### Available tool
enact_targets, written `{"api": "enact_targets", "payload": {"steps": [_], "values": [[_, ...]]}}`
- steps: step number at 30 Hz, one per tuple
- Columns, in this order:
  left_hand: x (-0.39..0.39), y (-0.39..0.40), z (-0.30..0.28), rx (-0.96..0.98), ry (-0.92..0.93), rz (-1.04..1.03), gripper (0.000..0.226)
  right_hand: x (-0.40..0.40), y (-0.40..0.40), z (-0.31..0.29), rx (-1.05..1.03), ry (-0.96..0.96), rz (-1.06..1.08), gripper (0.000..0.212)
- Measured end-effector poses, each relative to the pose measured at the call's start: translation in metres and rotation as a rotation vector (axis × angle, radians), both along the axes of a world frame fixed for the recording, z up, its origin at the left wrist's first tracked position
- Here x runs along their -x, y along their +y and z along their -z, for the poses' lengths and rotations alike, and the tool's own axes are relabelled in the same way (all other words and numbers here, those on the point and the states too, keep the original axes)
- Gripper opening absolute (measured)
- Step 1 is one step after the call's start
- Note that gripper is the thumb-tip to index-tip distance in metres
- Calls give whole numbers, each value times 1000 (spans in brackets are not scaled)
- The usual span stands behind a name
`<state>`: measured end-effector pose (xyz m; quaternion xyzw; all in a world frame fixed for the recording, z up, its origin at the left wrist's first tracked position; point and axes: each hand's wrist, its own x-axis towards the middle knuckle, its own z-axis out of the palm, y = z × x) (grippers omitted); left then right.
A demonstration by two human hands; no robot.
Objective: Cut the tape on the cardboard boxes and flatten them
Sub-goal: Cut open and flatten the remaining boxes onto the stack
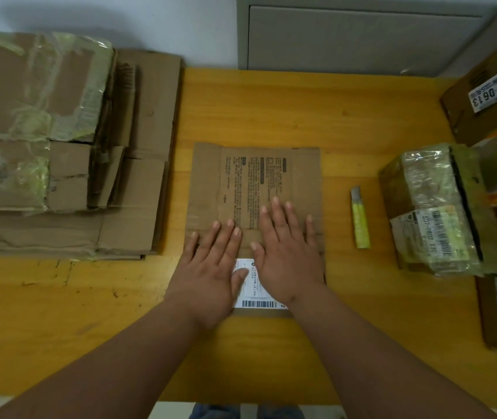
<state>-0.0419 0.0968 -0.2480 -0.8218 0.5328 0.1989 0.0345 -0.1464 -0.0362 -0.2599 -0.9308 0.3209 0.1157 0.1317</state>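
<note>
1. Hands flat: left hand (211, 267) and right hand (286, 252) lie side by side, fingers spread and straight, palms pressing the flattened box (256, 179) onto the table (271, 110). Nothing pinched; likely squashing the creases so it stays flat.
2. Box sits mid-table, printed side up; its white label (259, 294) is partly under both hands.
3. Cutter (360, 219) lies just right of it, unheld, probably parked within reach for the next box.
4. Stack of flat cardboard (60, 146) sits on the left, likely the done pile.
5. Taped box (434, 207) on the right looks uncut; more boxes behind it are cut off by the frame edge.
6. Print on the box is too small to read.
</note>
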Motion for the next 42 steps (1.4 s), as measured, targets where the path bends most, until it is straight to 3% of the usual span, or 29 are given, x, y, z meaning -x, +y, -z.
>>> {"api": "enact_targets", "payload": {"steps": [6,13,20,26,31,34,38,42], "values": [[2,5,10,-60,-3,-41,65,44,38,2,44,-42,-66,64],[8,0,0,-194,-32,-150,64,48,34,0,15,36,-97,71],[20,7,-18,-103,26,-500,87,60,32,-17,-194,-32,354,95],[21,-3,-34,-98,31,-608,95,54,19,-35,-235,-23,415,93],[22,0,-48,68,14,-615,105,61,5,-44,-397,-90,603,94],[19,-5,-62,76,39,-637,97,62,0,-48,-516,-169,707,96],[10,-12,-89,251,59,-608,64,53,-8,-61,-690,-266,801,94],[-9,-14,-116,420,36,-550,61,34,-13,-74,-762,-358,840,91]]}}
